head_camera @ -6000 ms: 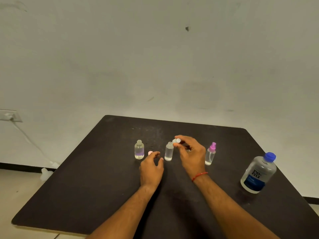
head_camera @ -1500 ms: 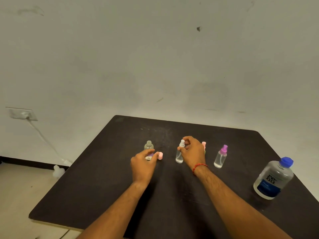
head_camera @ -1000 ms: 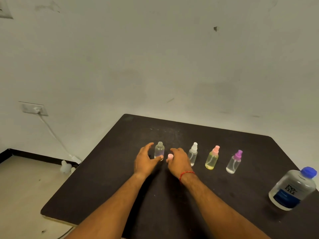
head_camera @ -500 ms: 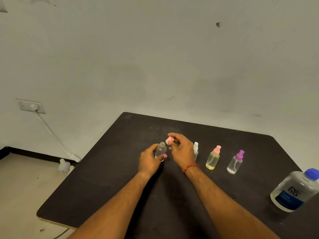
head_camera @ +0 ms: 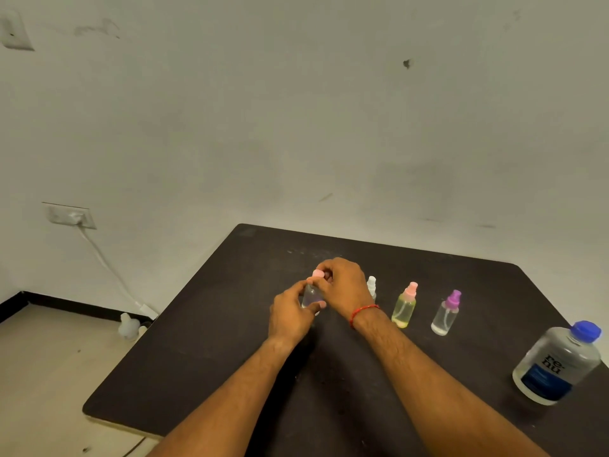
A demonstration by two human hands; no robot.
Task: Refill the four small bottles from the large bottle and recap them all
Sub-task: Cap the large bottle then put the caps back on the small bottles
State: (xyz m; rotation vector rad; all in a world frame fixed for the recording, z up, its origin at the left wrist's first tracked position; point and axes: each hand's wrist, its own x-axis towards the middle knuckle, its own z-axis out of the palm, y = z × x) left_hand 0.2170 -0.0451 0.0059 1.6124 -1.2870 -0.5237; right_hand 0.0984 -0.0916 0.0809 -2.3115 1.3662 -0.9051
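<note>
Just below the middle of the frame, the left hand (head_camera: 290, 316) grips the clear small bottle (head_camera: 311, 296) round its body on the table (head_camera: 230, 341), and the right hand (head_camera: 342, 288) pinches the pink cap (head_camera: 318, 274) right at its neck. Whether the cap has caught the thread cannot be told. If it goes on tilted it will likely cross-thread and leak later. A hard squeeze on the soft body could push liquid out of the neck. The right wrist sits just beside the white-capped bottle (head_camera: 371, 285); a wide twist might knock it into the yellow bottle (head_camera: 404, 306) and then the purple-capped bottle (head_camera: 446, 313). The large bottle (head_camera: 557, 364) stands capped at the lower right, well apart and in no danger
</note>
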